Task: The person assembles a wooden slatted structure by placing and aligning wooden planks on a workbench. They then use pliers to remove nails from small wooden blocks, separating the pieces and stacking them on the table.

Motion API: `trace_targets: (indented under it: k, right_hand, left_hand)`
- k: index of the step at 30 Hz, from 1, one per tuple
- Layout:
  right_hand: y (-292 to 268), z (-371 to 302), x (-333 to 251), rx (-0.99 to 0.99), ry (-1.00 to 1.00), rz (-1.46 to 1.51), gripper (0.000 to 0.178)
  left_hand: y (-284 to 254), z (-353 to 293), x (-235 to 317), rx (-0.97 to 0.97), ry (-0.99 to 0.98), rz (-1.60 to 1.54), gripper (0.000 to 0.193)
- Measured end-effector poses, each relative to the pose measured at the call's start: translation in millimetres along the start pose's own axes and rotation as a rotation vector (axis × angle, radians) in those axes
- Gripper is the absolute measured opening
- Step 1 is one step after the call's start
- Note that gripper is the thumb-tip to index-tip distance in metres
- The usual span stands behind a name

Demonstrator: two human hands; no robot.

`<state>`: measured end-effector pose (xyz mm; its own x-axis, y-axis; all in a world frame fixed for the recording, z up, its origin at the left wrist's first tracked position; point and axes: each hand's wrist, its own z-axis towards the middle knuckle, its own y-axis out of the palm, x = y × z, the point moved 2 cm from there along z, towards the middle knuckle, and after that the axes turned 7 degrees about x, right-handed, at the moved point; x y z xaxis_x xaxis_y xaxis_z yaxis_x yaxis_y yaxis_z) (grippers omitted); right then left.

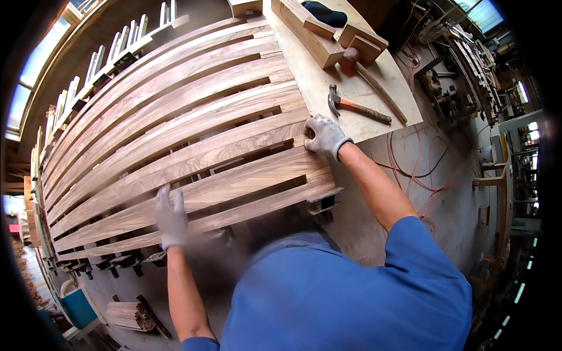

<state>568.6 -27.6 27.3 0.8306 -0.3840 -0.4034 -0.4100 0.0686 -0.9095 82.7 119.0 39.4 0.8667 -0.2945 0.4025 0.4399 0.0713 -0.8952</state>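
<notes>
A large slatted wooden panel lies before me, its long brown slats separated by narrow gaps and joined at the right end. My left hand, in a pale grey work glove, is over the near slats with its fingers stretched out, slightly blurred. At the panel's right end is my right hand, gloved too. Its thumb and fingers are curled together against the wood; whatever may be between them is hidden. A claw hammer with a worn orange handle rests just beyond this hand on a light plywood board.
A mallet and wooden blocks with a dark cloth item are on the plywood. A clamp rack lines the far left side. Red hoses cross the floor at right. Bundled wood strips sit lower left.
</notes>
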Motion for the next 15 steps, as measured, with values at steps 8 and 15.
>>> trace_targets:
  k: [8, 15]
  right_hand:
    - [7.7, -19.5, -7.1, 0.095, 0.058, 0.031, 0.028]
    - [2.5, -16.4, -3.0, 0.182, -0.045, -0.006, 0.021]
  left_hand:
    - [85.9, 87.0, 44.4, 0.052, 0.076, 0.06, 0.065]
    - [124.0, 113.9, 55.2, 0.149, -0.047, 0.159, 0.068]
